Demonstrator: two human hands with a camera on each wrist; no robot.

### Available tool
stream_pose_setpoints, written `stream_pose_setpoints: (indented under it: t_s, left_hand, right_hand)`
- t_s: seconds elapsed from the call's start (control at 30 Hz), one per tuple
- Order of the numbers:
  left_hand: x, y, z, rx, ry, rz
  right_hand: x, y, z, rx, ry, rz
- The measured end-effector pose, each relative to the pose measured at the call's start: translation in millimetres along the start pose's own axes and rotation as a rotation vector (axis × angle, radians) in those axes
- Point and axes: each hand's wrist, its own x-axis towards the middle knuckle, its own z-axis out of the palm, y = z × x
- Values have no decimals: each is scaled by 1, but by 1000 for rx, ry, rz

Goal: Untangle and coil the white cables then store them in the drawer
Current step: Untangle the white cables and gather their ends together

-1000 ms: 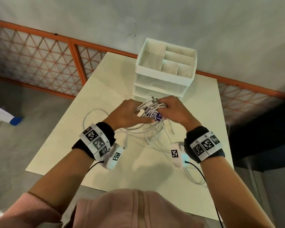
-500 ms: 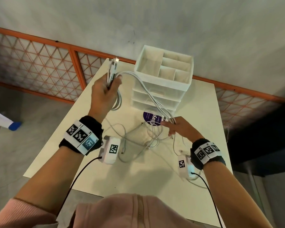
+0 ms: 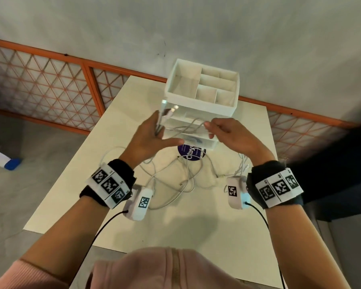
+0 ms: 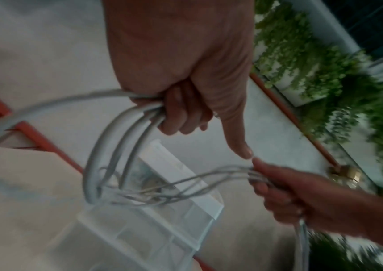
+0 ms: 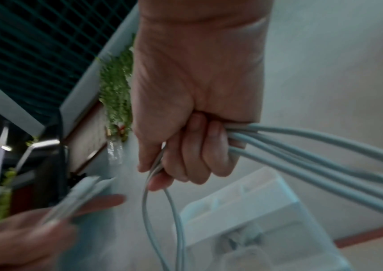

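Left hand [image 3: 148,138] grips a bundle of white cables [image 3: 175,174], fingers curled round the strands, thumb out straight; plug ends [image 3: 170,108] stick up past the fingertips. Right hand [image 3: 229,135] is closed on strands of the same bundle, in front of the drawer unit [image 3: 200,107]. Remaining cable lies tangled on the table [image 3: 175,230] just short of the unit, partly covering a purple sticker [image 3: 191,152]. Both wrist views are motion-blurred; individual strands can't be traced. Drawer fronts mostly hidden behind the hands.
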Motion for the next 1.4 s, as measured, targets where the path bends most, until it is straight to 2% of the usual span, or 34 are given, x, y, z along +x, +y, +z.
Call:
stream_pose_setpoints:
  t_s: [0.07, 0.2, 0.3, 0.4, 0.57, 0.7, 0.77, 0.8, 0.87, 1.03, 1.07, 1.13, 1.2, 1.27, 1.33, 1.4]
  left_hand:
    - [3, 6, 13, -7, -104, 65]
    - [6, 3, 30, 67, -150, 86]
    - [5, -3, 26, 185, -162, 117]
    - [7, -7, 12, 306, -101, 160]
    - [4, -14, -6, 354, 6, 164]
    - [3, -17, -16, 370, 116, 150]
    - [3, -18, -22, 363, 72, 120]
    - [3, -19, -24, 356, 13, 86]
    - [2, -24, -28, 390, -146, -17]
    - [-12, -40, -24, 640, -605, -265]
    - [-17, -43, -21, 668, -679, -306]
    - [-26, -47, -14, 731, -808, -354]
    - [-34, -49, -8, 769, -876, -410]
    - [-40, -50, -5, 726, -900, -460]
    - [-42, -51, -5, 664, -890, -467]
    - [-42, -50, -8, 596, -830, -460]
  right_hand:
    - [0, -18, 5, -7, -85, -28]
    - [-1, -27, 6, 73, -120, -1]
    - [-5, -7, 5, 41, -114, 3]
    - [-12, 32, 10, 69, -103, 110]
    - [-22, 82, 20, -25, 10, 257]
    - [-30, 107, 11, -79, 309, 235]
    - [-35, 116, 7, -58, 306, 248]
    - [-38, 119, 8, -60, 246, 276]
    - [-43, 123, 15, -74, 32, 361]
    - [-58, 138, 62, -270, -724, 561]
    - [-60, 141, 73, -318, -830, 583]
    - [-61, 147, 88, -302, -887, 636]
    - [-54, 147, 95, -126, -783, 655]
    - [-42, 145, 101, 8, -518, 607]
    - [-28, 144, 108, -37, -240, 502]
    - [-15, 143, 118, -90, -60, 413]
